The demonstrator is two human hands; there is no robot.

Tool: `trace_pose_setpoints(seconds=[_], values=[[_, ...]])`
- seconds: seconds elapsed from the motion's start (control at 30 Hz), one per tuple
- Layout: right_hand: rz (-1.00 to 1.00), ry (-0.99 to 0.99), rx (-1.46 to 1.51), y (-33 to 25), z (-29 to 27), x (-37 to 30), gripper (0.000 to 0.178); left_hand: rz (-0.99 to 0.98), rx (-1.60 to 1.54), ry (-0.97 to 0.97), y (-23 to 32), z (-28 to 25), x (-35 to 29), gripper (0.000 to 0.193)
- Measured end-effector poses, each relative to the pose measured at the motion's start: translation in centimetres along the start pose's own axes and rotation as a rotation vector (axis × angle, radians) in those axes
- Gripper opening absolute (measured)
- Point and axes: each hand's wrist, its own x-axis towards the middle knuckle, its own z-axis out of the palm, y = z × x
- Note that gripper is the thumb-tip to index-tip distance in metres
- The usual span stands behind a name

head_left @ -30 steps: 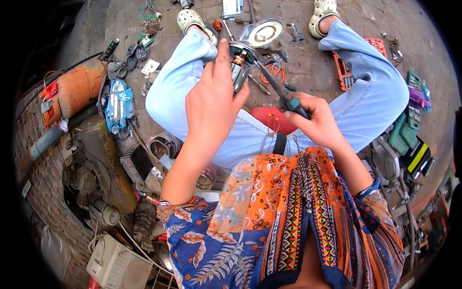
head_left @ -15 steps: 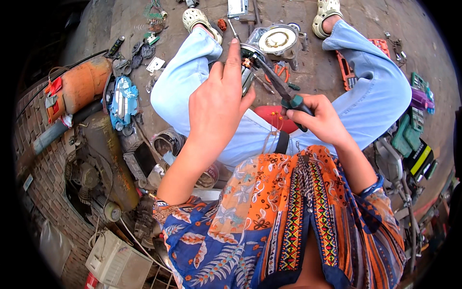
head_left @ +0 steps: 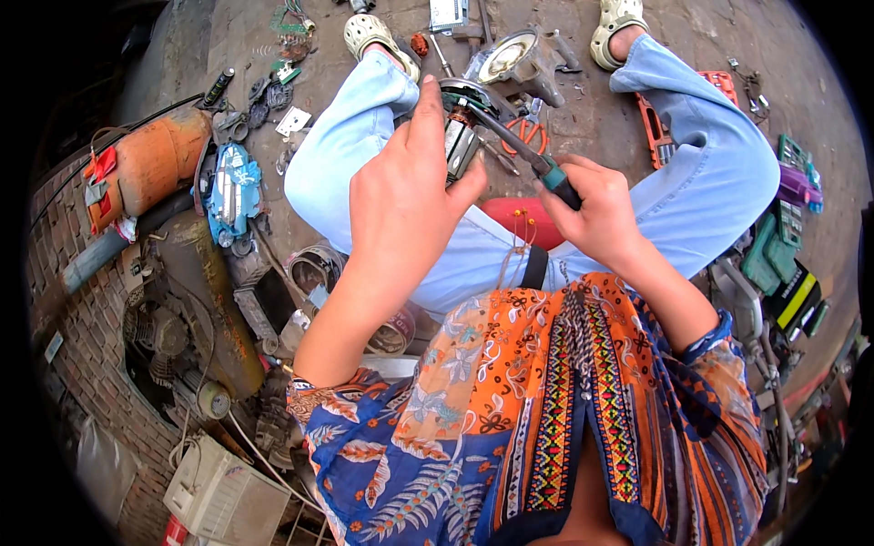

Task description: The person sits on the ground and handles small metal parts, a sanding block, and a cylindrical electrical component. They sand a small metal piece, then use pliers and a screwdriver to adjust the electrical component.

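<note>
My left hand [head_left: 401, 187] is closed around a motor armature [head_left: 460, 150], with a silvery slotted core and copper windings near its far end. A dark round metal plate [head_left: 469, 89] sits at that end. In my right hand [head_left: 596, 205] is a screwdriver [head_left: 548, 173] with a green and black handle. Its dark shaft slants up to the left and its tip meets the armature near the plate; the exact contact is hard to see. Just beyond, a grey metal housing [head_left: 537, 80] with a pale round face stands tilted on the ground.
Orange-handled pliers [head_left: 526, 136] lie between my legs, near a thin screwdriver [head_left: 442, 56] and a hammer [head_left: 468, 33]. An orange tool case [head_left: 657, 136] is by my right leg. Leftward are a blue plastic bag [head_left: 232, 196] and an orange tank [head_left: 150, 159].
The metal housing has tipped, its pale face now angled. My left hand has shifted slightly left with the armature. The screwdriver has turned, and my right hand has changed its hold on the handle.
</note>
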Motion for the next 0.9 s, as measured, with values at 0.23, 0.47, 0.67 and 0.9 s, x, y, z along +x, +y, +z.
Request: trace_pose_setpoints(seconds=[0.23,0.47,0.67,0.9], values=[[-0.114,0.039,-0.127,1.3,0.3,0.5,0.018,0.011,0.001,-0.022,-0.1,-0.2,0.7,0.072],[-0.257,0.090,-0.213,2.5,0.3,1.8,0.020,0.025,-0.101,-0.088,-1.3,-0.3,1.9,0.066],[-0.154,-0.064,-0.137,3.6,-0.4,1.4,0.017,-0.029,-0.177,-0.112,-1.2,0.7,1.0,0.066],[0.286,-0.270,0.137,0.7,-1.4,0.0,0.027,-0.004,-0.018,-0.085,-1.2,1.5,0.7,0.069]])
